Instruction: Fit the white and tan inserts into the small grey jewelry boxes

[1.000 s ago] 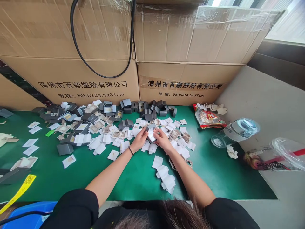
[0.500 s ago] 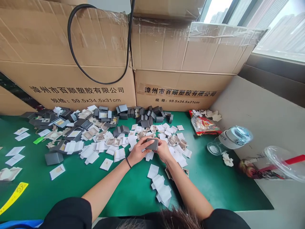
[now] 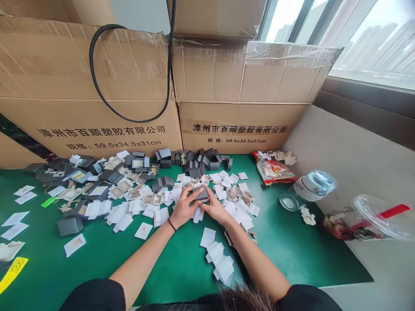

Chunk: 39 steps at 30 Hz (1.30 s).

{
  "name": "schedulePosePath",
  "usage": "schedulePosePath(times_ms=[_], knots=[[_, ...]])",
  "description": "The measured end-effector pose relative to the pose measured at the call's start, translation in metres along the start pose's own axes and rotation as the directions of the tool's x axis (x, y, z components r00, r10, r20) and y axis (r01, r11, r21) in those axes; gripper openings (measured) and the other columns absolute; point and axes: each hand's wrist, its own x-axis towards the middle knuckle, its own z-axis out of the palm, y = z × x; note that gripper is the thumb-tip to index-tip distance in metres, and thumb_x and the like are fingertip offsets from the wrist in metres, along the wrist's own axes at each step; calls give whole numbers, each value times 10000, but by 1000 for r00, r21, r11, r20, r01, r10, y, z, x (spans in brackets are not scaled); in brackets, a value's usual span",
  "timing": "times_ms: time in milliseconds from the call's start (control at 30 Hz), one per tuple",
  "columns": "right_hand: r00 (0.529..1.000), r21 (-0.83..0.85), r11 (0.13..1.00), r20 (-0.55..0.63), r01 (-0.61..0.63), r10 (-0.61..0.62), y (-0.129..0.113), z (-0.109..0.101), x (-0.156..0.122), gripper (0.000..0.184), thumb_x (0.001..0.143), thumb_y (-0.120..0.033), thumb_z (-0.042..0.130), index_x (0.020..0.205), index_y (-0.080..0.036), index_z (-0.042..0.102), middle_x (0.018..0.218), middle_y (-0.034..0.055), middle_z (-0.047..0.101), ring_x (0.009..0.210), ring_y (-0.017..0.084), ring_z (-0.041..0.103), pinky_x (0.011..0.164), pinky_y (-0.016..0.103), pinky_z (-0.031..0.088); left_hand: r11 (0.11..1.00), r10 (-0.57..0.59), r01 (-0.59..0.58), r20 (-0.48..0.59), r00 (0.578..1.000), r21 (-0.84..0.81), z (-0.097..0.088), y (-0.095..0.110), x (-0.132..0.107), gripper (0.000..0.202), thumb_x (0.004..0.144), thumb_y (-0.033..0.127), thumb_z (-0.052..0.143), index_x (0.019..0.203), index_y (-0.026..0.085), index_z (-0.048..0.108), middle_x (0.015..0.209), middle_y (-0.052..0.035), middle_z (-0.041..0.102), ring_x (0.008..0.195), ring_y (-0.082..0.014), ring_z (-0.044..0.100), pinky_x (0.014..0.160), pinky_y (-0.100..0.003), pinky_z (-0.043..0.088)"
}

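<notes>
Between my two hands is a small dark grey box (image 3: 201, 195), held above the heap in the middle of the table. My left hand (image 3: 185, 209) grips its left side, with fingers across the top. On the right side, my right hand (image 3: 214, 208) pinches it between thumb and fingers. Whether the box's lid is open cannot be made out. White paper cards (image 3: 175, 194) lie under and around both hands. Behind them, several similar grey boxes (image 3: 196, 172) sit jumbled, and more grey boxes (image 3: 69, 226) lie to the left.
Cardboard cartons (image 3: 240, 116) line the back, with a black cable (image 3: 92, 65) hanging before them. To the right are a red snack bag (image 3: 274, 170), a clear bottle (image 3: 306, 190) and a plastic cup (image 3: 363, 220). A stack of white cards (image 3: 220, 259) lies near my right forearm.
Both hands have moved slightly left with the grey box, and the box is turned to another angle. The right fingers have shifted along its side. The camera view has tilted a little.
</notes>
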Motion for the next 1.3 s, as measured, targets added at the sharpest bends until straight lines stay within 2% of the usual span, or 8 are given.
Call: schedulePosePath(times_ms=[100,333,500,600,700,933,1133,1300], knots=[[992,-2,992,14,127,-127,-5,2,0,562,714,-288,636,1244,-249,454,1193,49,524,933,167,557,647,236,515,998,31,-33,-39,999,-51,-5,3,-2,422,899,396,383,1297,297,483,1199,-108,429,1162,-251,438,953,-415,440],[972,-318,924,-31,211,-233,-12,-14,-1,334,779,-270,537,1110,-235,565,1016,50,591,891,191,552,656,291,520,996,90,-92,-120,989,-4,0,25,2,399,902,353,393,1282,298,499,1220,-92,425,1184,-239,411,991,-407,395],[925,-778,623,-177,78,-337,-12,-41,0,422,717,-100,461,1123,-176,550,1148,107,539,1059,240,482,904,396,427,976,130,-102,-140,982,194,6,31,39,405,886,350,422,1275,277,507,1170,-90,459,1144,-238,419,1002,-411,364],[945,-904,418,-211,-92,-249,-7,-50,-1,562,695,-134,516,1253,-178,465,1309,142,443,1154,302,403,933,460,371,954,128,-64,-203,971,294,5,20,80,445,850,336,485,1285,240,497,1167,-103,478,1134,-256,403,1012,-423,340],[962,-944,315,-174,-101,-212,-5,-50,-4,675,679,-169,544,1333,-209,383,1415,136,333,1225,334,328,964,501,308,940,57,30,-242,969,340,5,3,125,460,822,298,510,1269,191,507,1161,-123,492,1152,-282,385,1019,-443,318],[965,-946,323,-100,-17,-241,-13,-45,-7,765,666,-167,510,1393,-227,283,1451,109,289,1265,324,288,1004,532,248,946,-40,70,-101,994,318,6,-23,169,634,782,314,527,1367,146,350,1349,-154,392,1284,-281,313,1067,-436,258],[927,-908,416,-114,50,-359,-14,-48,-3,693,633,-19,427,1293,-229,448,1373,42,427,1221,239,360,993,421,320,884,-84,195,-265,961,425,-17,-32,141,542,820,328,435,1322,124,421,1361,-173,388,1300,-294,286,1073,-439,248],[925,-881,470,-132,56,-357,-7,-46,2,484,713,10,362,1032,-211,652,1174,38,603,1081,213,481,905,358,397,736,-139,381,-426,894,559,-65,-44,136,537,789,286,451,1298,117,426,1417,-201,295,1337,-348,196,1073,-558,149]])
